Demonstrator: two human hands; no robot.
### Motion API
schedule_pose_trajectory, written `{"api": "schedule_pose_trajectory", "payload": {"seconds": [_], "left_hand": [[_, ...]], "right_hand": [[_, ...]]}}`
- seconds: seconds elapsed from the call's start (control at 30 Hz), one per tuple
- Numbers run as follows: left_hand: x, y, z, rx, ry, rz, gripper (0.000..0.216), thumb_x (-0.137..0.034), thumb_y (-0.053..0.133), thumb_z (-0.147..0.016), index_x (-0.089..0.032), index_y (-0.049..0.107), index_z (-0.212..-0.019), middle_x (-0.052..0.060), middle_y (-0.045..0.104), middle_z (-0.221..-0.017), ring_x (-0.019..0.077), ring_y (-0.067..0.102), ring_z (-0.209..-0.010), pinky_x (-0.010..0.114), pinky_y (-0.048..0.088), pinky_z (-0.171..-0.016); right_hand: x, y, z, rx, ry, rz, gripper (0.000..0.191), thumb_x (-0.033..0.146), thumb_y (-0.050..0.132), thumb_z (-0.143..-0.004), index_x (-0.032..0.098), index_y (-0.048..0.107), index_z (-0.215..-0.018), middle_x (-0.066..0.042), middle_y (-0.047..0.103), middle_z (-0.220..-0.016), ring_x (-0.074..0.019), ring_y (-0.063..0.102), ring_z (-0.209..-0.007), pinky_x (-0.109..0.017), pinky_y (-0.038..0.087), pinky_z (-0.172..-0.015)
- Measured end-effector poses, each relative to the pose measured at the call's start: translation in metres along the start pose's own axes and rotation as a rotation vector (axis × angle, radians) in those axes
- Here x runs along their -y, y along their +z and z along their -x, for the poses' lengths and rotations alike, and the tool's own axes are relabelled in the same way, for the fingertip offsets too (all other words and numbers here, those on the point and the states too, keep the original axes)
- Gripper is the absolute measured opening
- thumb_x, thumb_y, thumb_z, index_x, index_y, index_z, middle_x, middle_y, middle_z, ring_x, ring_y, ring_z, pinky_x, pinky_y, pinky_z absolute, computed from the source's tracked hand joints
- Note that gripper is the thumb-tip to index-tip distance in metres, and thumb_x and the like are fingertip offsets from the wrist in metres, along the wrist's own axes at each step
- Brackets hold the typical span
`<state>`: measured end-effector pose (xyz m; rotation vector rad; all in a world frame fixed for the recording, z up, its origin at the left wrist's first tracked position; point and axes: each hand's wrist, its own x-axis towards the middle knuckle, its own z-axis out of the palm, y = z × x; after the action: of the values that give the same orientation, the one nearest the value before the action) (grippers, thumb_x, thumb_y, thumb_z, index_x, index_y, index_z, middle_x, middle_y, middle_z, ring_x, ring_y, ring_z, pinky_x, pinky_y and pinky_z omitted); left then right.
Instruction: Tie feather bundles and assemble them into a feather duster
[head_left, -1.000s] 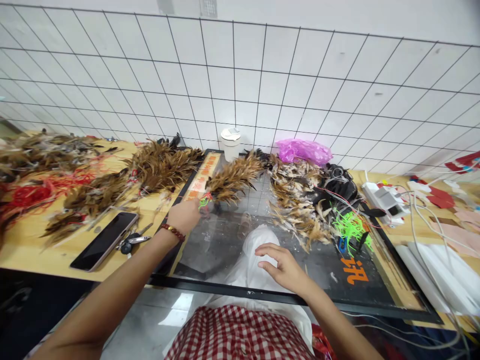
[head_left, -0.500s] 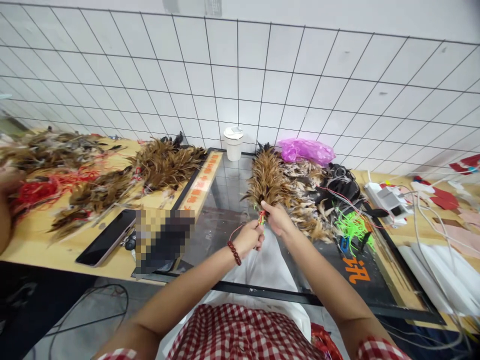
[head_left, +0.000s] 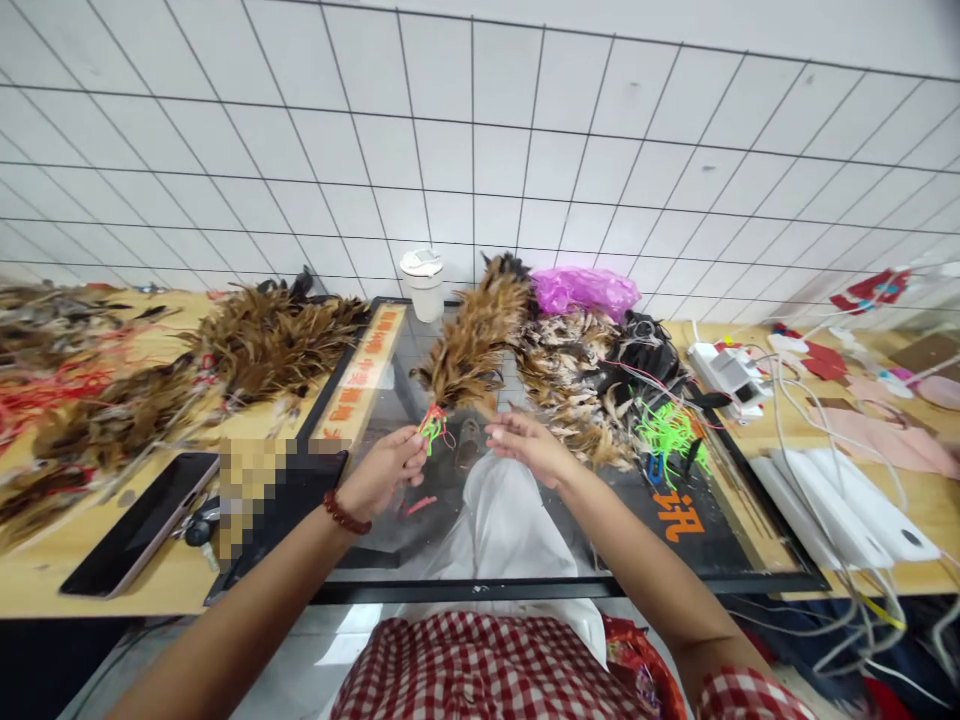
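My left hand [head_left: 390,468], with a bead bracelet on the wrist, pinches the green-and-red tied end of a brown feather bundle [head_left: 471,345] that rises up and to the right over the glass panel [head_left: 450,470]. My right hand [head_left: 529,445] hovers just right of the tie with its fingers spread and nothing in them. A heap of loose pale and brown feathers [head_left: 570,375] lies on the glass behind my right hand.
More tied feather bundles [head_left: 262,335] cover the wooden table on the left, with red string [head_left: 45,385]. A phone [head_left: 139,525] and keys lie near the front edge. A white cup [head_left: 422,283], pink bag [head_left: 585,290], green ties [head_left: 664,432], power strip [head_left: 731,370] and cables sit right.
My right hand has let go of the tie and opened. My left hand keeps the bundle, which now tilts up to the right. The view has shifted slightly right.
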<state>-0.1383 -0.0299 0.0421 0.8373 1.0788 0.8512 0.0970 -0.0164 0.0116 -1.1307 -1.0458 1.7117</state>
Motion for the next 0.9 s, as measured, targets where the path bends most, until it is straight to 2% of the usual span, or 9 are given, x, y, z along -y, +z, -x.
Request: {"api": "schedule_pose_trajectory", "payload": {"seconds": [0.1, 0.2, 0.23, 0.3, 0.37, 0.5, 0.67, 0.8, 0.9], "left_hand": [[0.019, 0.003, 0.013, 0.092, 0.006, 0.139, 0.029, -0.036, 0.07, -0.075, -0.016, 0.048, -0.074, -0.01, 0.032, -0.052, 0.0019, 0.023, -0.042, 0.018, 0.035, -0.047], [0.028, 0.003, 0.013, 0.139, 0.028, 0.178, 0.028, -0.035, 0.071, -0.075, -0.016, 0.051, -0.078, -0.009, 0.035, -0.053, 0.0024, 0.025, -0.044, 0.019, 0.037, -0.049], [0.028, 0.004, 0.011, 0.148, 0.044, 0.173, 0.027, -0.036, 0.07, -0.076, -0.016, 0.052, -0.079, -0.008, 0.036, -0.054, 0.0027, 0.027, -0.045, 0.02, 0.038, -0.05], [0.023, 0.006, 0.005, 0.161, 0.09, 0.159, 0.027, -0.036, 0.071, -0.076, -0.016, 0.052, -0.079, -0.007, 0.039, -0.056, 0.0038, 0.032, -0.047, 0.02, 0.04, -0.051], [0.014, 0.01, -0.005, 0.162, 0.148, 0.157, 0.029, -0.036, 0.073, -0.073, -0.016, 0.053, -0.079, -0.004, 0.043, -0.061, 0.0049, 0.038, -0.051, 0.019, 0.039, -0.049], [-0.007, 0.021, -0.031, 0.009, 0.29, 0.183, 0.031, -0.038, 0.072, -0.073, -0.016, 0.052, -0.082, -0.007, 0.038, -0.058, 0.0022, 0.028, -0.043, 0.013, 0.02, -0.038], [-0.017, 0.026, -0.053, -0.089, 0.319, 0.222, 0.029, -0.043, 0.062, -0.08, -0.018, 0.047, -0.08, -0.009, 0.029, -0.052, 0.0022, 0.019, -0.037, 0.013, 0.014, -0.035], [-0.008, 0.019, -0.056, -0.096, 0.307, 0.246, 0.026, -0.039, 0.062, -0.081, -0.018, 0.047, -0.079, -0.01, 0.029, -0.051, 0.002, 0.018, -0.036, 0.014, 0.013, -0.035], [-0.005, 0.016, -0.054, -0.111, 0.283, 0.242, 0.024, -0.037, 0.062, -0.082, -0.018, 0.048, -0.078, -0.009, 0.03, -0.051, 0.0021, 0.02, -0.036, 0.014, 0.013, -0.035]], "right_hand": [[0.006, -0.035, 0.03, 0.027, -0.126, 0.363, 0.035, 0.041, 0.071, -0.069, 0.019, 0.067, -0.096, -0.006, 0.07, -0.096, -0.0181, 0.065, -0.085, -0.034, 0.05, -0.08], [0.022, -0.098, 0.075, -0.169, -0.242, 0.85, 0.021, 0.036, 0.06, -0.077, 0.019, 0.07, -0.085, -0.005, 0.071, -0.089, -0.0185, 0.064, -0.082, -0.031, 0.047, -0.08], [0.027, -0.119, 0.09, -0.289, -0.222, 1.018, 0.02, 0.035, 0.058, -0.078, 0.02, 0.07, -0.08, -0.005, 0.071, -0.083, -0.0183, 0.064, -0.079, -0.03, 0.045, -0.076], [0.032, -0.154, 0.116, -0.563, -0.024, 1.264, 0.025, 0.04, 0.055, -0.079, 0.019, 0.069, -0.076, -0.004, 0.067, -0.069, -0.0177, 0.061, -0.067, -0.027, 0.04, -0.064], [0.03, -0.173, 0.131, -0.681, 0.155, 1.381, 0.033, 0.05, 0.054, -0.079, 0.019, 0.066, -0.071, -0.005, 0.064, -0.062, -0.0176, 0.058, -0.063, -0.026, 0.035, -0.058], [0.019, -0.176, 0.127, -0.754, 0.29, 1.431, 0.042, 0.06, 0.051, -0.077, 0.019, 0.063, -0.071, -0.007, 0.065, -0.066, -0.0203, 0.06, -0.067, -0.026, 0.031, -0.054], [0.026, -0.176, 0.116, -0.724, 0.383, 1.518, 0.028, 0.047, 0.057, -0.073, 0.02, 0.062, -0.072, -0.008, 0.064, -0.069, -0.0209, 0.06, -0.066, -0.026, 0.031, -0.053], [0.04, -0.184, 0.128, -0.763, 0.309, 1.543, 0.024, 0.031, 0.051, -0.077, 0.019, 0.063, -0.093, -0.009, 0.065, -0.077, -0.0206, 0.06, -0.068, -0.026, 0.031, -0.055], [0.048, -0.188, 0.142, -0.785, 0.283, 1.482, 0.039, 0.024, 0.048, -0.076, 0.017, 0.058, -0.113, -0.009, 0.066, -0.078, -0.0206, 0.059, -0.068, -0.027, 0.033, -0.057]]}}
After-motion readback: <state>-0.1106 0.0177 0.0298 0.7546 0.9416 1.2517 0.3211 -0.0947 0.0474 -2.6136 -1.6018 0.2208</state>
